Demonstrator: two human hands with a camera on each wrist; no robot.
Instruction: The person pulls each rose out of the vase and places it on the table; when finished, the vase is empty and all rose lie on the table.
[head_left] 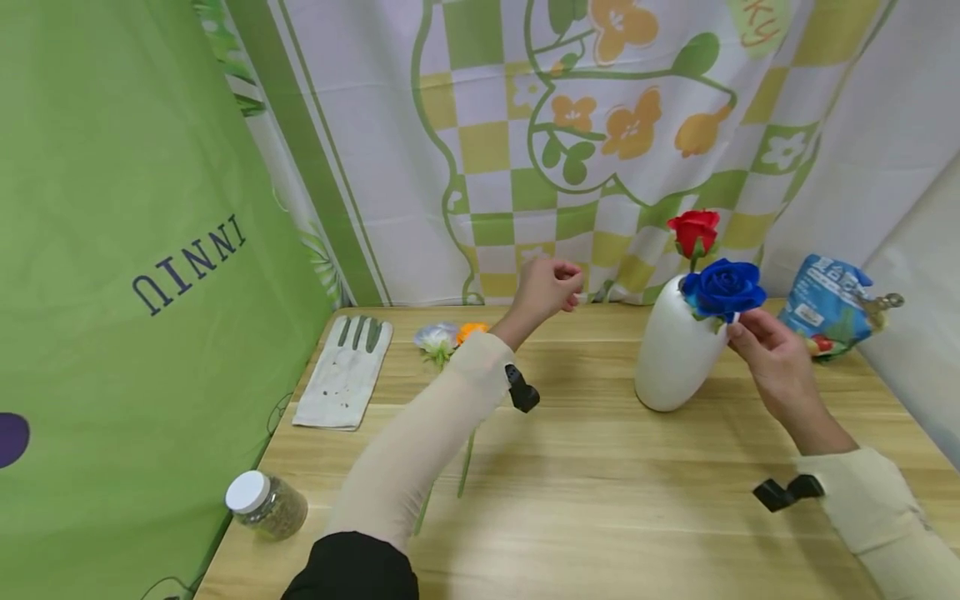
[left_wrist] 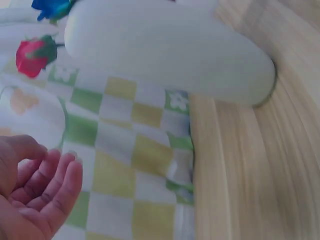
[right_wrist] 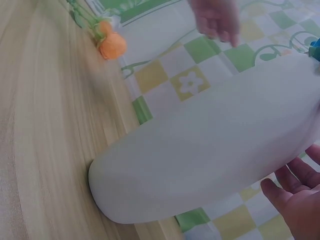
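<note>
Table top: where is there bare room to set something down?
Widest: the bare table in front of the white vase, between the loose flower stems and the right sleeve. A smaller patch lies between the orange flower and the vase. Crowded: back right, with vase, right hand and blue packet close together.

**Open room in front, obstacles at right**

We see free passage over the table (head_left: 600, 492) between the sleeves (head_left: 423, 437), and a gap from left hand (head_left: 547, 290) to white vase (head_left: 671, 358). The vase bars the way to the right hand (head_left: 780, 367), a blue bag (head_left: 817, 300) beyond it.
</note>
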